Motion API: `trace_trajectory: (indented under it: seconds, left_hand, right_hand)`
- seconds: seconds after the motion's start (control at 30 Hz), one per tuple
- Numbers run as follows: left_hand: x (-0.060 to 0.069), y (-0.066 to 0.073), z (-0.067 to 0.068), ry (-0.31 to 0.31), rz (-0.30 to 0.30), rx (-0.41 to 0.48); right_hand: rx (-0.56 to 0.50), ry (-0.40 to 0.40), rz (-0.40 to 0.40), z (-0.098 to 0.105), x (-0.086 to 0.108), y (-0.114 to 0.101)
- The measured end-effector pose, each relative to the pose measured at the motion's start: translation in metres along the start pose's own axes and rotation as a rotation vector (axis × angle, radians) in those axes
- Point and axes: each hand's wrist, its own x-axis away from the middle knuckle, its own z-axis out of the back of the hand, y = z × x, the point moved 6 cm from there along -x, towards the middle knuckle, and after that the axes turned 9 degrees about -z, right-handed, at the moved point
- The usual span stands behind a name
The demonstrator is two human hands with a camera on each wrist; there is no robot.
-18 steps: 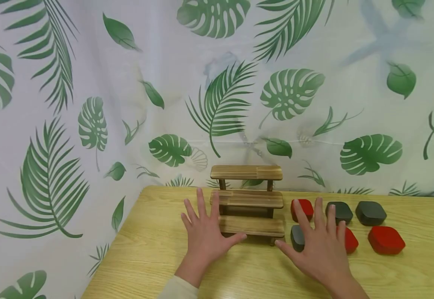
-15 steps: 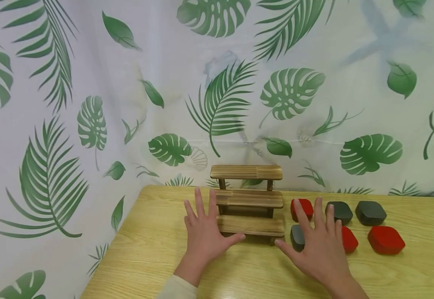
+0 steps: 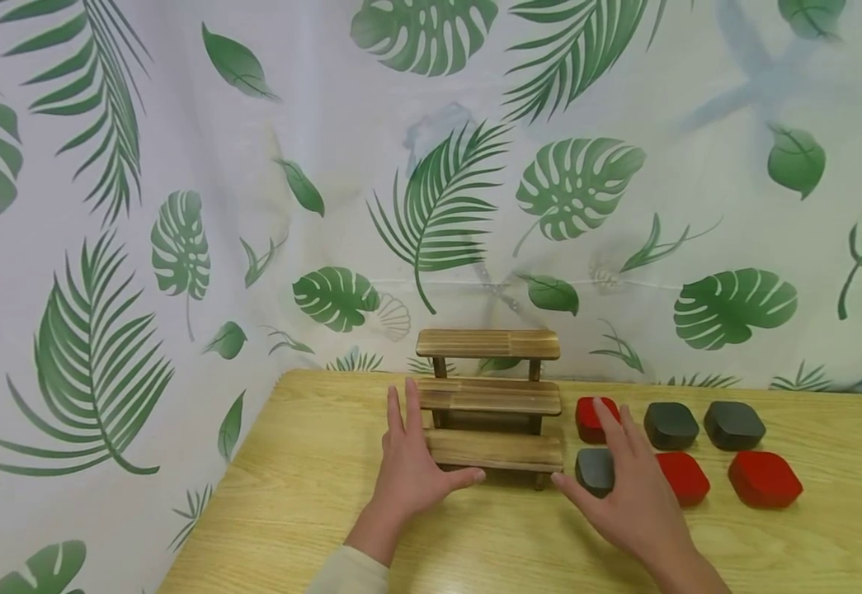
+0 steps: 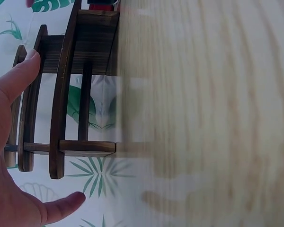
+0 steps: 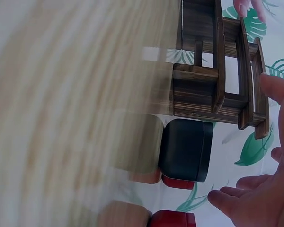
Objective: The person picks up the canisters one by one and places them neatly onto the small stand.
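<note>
The left hand (image 3: 408, 474) and right hand (image 3: 638, 495) are held wide near the wooden stand (image 3: 501, 450). Just right of the stand, the nearest grey block (image 3: 592, 469) could be knocked by a low inward sweep of the right hand.

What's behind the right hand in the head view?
Partly showing past the right hand: the back-left red block, front-left gray block and front-middle red block. What the hand covers can't be seen.
</note>
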Motion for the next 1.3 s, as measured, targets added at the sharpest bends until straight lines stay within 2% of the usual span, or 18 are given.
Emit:
trace_trajectory:
  seconds: [0.27,0.57,0.97,1.3]
  left_hand:
    - [-0.002,-0.001,-0.001,0.028,0.006,0.084]
    - [-0.005,0.003,0.000,0.061,-0.068,0.150]
    - [-0.005,0.000,-0.008,0.037,-0.045,0.220]
    - [-0.007,-0.007,-0.012,0.063,-0.037,0.271]
  right_hand:
    - [-0.068,-0.033,-0.025,-0.002,-0.003,0.004]
    - [-0.061,-0.083,-0.086,-0.009,-0.002,0.013]
    - [-0.073,-0.090,-0.124,-0.011,-0.001,0.023]
    - [-0.064,-0.123,-0.133,-0.014,-0.001,0.028]
